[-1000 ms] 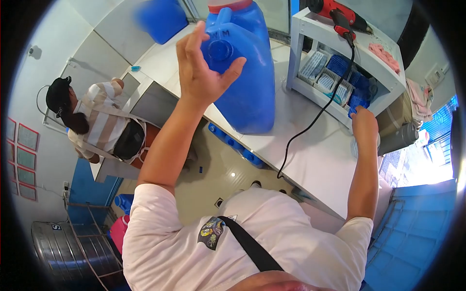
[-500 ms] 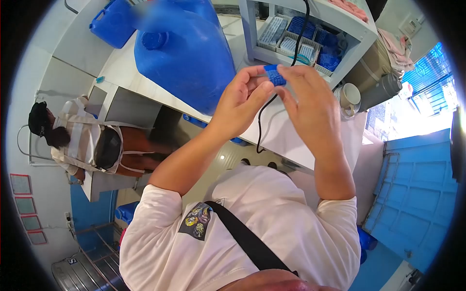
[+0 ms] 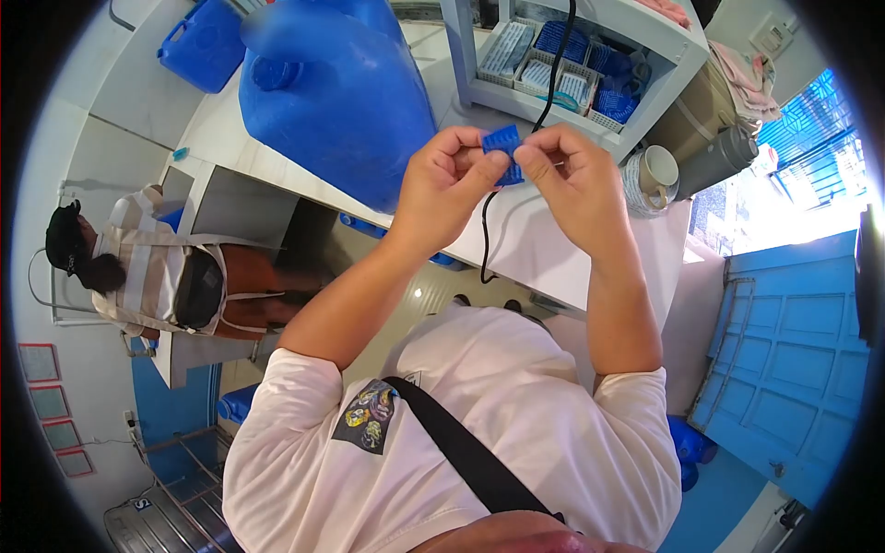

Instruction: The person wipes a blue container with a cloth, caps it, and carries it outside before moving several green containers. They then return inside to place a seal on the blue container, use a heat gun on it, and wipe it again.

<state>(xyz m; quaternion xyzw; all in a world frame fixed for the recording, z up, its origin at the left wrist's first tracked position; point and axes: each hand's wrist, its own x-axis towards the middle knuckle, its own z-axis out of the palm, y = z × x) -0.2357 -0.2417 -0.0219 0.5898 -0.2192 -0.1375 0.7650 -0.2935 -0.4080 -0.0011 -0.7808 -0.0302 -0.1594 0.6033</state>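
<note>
A small blue piece of thin, flexible-looking material with lighter printed marks is held up between both hands, above the white counter. My left hand pinches its left side between thumb and fingers. On its right edge, my right hand is closed with thumb and fingertips. Just left of my left hand stands a large blue jug with a blue screw cap. A black cable runs down behind the hands and over the counter.
A white shelf unit holds baskets of blue and white printed pieces. At right are a mug and a grey tumbler. Another blue jug stands at upper left. A person in an apron stands at left.
The blue piece now looks flatter and stands more upright between the fingers. Both hands have shifted slightly left in view, and the whole scene has shifted a little too.
</note>
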